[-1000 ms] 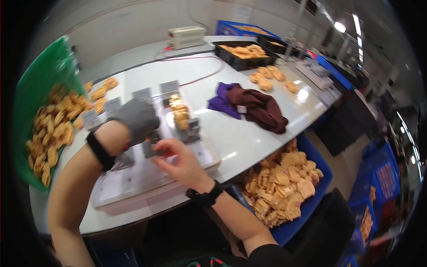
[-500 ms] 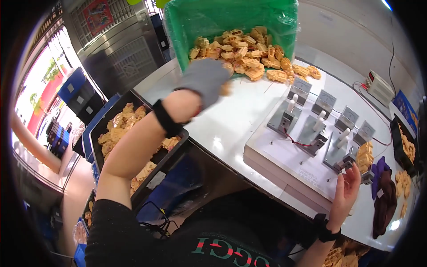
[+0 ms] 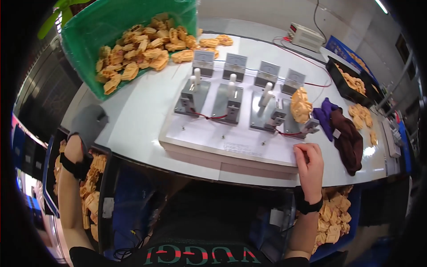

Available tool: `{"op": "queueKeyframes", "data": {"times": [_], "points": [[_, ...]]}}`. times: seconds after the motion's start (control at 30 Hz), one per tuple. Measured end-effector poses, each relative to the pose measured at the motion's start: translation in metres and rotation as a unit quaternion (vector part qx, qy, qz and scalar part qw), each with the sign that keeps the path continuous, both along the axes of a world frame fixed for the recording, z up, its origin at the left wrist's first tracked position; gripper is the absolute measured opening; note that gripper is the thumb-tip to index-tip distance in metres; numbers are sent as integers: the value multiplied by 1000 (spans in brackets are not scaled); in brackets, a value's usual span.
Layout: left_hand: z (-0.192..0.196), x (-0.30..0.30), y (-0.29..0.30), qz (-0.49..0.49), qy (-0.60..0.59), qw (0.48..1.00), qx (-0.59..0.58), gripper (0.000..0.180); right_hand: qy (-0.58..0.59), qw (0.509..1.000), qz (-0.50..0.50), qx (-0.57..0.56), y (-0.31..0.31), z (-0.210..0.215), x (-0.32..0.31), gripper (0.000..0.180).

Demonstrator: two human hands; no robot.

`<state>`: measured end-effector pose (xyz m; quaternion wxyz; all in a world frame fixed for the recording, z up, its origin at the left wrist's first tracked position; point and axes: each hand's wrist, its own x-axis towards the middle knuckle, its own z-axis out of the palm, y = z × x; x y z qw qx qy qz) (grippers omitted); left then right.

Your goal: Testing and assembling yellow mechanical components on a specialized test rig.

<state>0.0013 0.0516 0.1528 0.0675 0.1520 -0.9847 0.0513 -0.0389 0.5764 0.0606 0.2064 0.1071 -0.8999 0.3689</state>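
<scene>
My left hand [image 3: 90, 122], in a grey glove, is over the table's left front corner, beside a black crate [image 3: 104, 178] of yellow plastic pieces. Its fingers are blurred, and no piece shows in it. Bare, with fingers curled in and nothing visible between them, my right hand [image 3: 310, 161] is by the front right edge of a white board [image 3: 200, 138]. Metal fixtures with white pegs and small meters [image 3: 235, 64] stand on the board. The rightmost fixture holds a yellow plastic piece [image 3: 301, 106], just beyond my right hand.
A green bin [image 3: 84, 40] of yellow pieces lies tilted at the back left. Purple and brown cloths [image 3: 347, 138] and loose pieces [image 3: 360, 116] are on the right. A power supply [image 3: 307, 36] and black tray [image 3: 347, 80] stand behind. Another container of pieces [image 3: 331, 218] is below the table edge.
My left hand has swung from in front of the green bin back to the table's left corner. My right hand has drawn back from the rightmost fixture. The view has shifted right.
</scene>
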Motion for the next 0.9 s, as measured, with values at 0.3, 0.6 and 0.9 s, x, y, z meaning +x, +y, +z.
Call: {"op": "queueKeyframes", "data": {"times": [0.3,0.6,0.9], "points": [[-42,-30,266,-470,38,841,266,14,-32,999,-8,-12,26,15,3,8],[-66,-51,278,-477,4,819,320,15,-103,993,1,-61,29,15,4,10],[-69,-54,281,-467,-39,806,361,17,-102,994,-7,-27,41,16,9,11]]}}
